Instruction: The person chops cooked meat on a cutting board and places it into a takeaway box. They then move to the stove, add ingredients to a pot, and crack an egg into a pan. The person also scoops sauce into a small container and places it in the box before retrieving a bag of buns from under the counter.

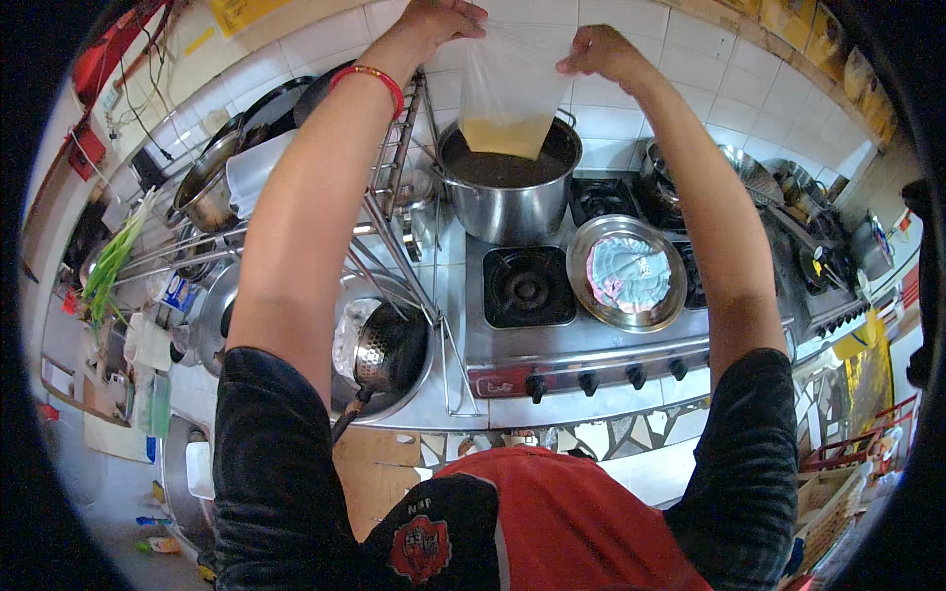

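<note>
Between my raised hands hangs a clear plastic bag (510, 103) with yellowish liquid in its bottom. My left hand (451, 21) grips its upper left edge, and my right hand (591, 53) pinches the upper right edge. The bag's lower end is over or in front of the mouth of a large steel stockpot (508, 207), which holds dark contents; whether they touch cannot be told. Below and right of the pot, a round steel tray (627, 321) on the gas stove (517, 347) holds a crumpled pale blue and pink cloth or wrapper (630, 275).
A wire rack (392, 229) stands left of the pot. Below it, a wide steel basin (425, 369) holds a perforated ladle (375, 358). Green onions (118, 255) lie far left. An uncovered burner (528, 287) is before the pot; pans (798, 185) stand at the right.
</note>
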### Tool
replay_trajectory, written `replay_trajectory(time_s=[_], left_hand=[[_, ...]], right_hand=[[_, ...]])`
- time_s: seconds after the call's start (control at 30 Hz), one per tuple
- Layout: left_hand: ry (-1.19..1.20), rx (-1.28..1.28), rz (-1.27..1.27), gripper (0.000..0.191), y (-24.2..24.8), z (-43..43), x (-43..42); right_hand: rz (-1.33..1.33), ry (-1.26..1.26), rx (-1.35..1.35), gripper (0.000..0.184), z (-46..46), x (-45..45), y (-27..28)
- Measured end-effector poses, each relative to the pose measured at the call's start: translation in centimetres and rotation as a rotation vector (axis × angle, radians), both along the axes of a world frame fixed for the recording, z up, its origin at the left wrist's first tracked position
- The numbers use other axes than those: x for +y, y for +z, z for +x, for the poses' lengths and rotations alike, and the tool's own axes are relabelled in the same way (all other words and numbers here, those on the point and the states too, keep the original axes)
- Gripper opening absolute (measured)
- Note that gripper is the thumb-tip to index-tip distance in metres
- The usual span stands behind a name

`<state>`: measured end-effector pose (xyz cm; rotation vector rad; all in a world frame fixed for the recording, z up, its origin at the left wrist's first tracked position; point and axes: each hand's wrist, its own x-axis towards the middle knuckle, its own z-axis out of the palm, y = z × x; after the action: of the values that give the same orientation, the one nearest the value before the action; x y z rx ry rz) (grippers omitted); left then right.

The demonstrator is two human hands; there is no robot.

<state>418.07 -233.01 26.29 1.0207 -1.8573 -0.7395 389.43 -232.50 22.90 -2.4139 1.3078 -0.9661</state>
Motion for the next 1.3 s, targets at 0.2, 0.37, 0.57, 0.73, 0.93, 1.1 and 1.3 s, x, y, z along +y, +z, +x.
replay_trajectory(time_s=[0.2, 0.37, 0.57, 0.73, 0.93, 1.1, 1.3], left_hand=[[0.326, -0.337, -0.154, 0.043, 0.8, -0.1, 0.3], [-0.195, -0.898, -0.907, 0.024, 1.1, 2.0, -1.3], [-0.354, -0.418, -0.714, 0.019, 0.5, 1.2, 0.7], [-0.248, 0.134, 0.269, 0.006, 0.5, -4.8, 4.0], [-0.218, 0.189, 0.176, 0.005, -0.3, -8.0, 7.3], [-0.128, 0.073, 0.072, 0.006, -1.6, -9.9, 8.7], [-0.028, -0.006, 0.094, 0.012, -3.7, -10.8, 12.5]], right_hand=[[-0.24, -0.114, 0.421, 0.052, 1.3, -1.9, 2.8], [-0.014, -0.095, 0.481, 0.032, 0.7, 0.0, 5.2], [0.179, 0.17, 0.128, 0.022, 0.7, 2.3, 7.1], [-0.048, -0.006, 0.474, 0.014, 3.5, 2.2, 9.2], [-0.189, -0.02, 0.586, 0.03, 4.1, 6.6, 10.2], [-0.141, 0.188, 0.258, 0.054, -1.1, 11.3, 9.4], [-0.128, -0.1, 0.945, 0.03, -9.2, 9.1, -9.9]])
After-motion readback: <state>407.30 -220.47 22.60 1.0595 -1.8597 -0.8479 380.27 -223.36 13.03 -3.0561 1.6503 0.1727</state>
